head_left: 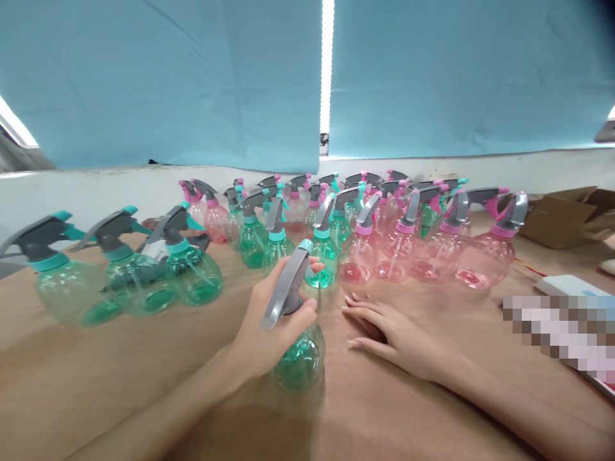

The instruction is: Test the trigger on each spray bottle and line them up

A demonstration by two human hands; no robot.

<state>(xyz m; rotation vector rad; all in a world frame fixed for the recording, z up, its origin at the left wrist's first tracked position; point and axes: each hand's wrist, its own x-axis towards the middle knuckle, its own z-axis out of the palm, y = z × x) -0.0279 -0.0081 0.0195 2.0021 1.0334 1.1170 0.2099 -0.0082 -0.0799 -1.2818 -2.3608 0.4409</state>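
My left hand is wrapped round the neck of a green spray bottle with a grey trigger head, which stands on the brown table in front of me. Just to its right my right hand lies flat on the table, fingers stretched out toward the bottle and holding nothing. Behind both hands stand several green spray bottles and several pink spray bottles in rows.
Three green spray bottles stand apart at the left. A brown cardboard box sits at the back right, with a white flat object nearer. A white ledge and blue sheets close off the back.
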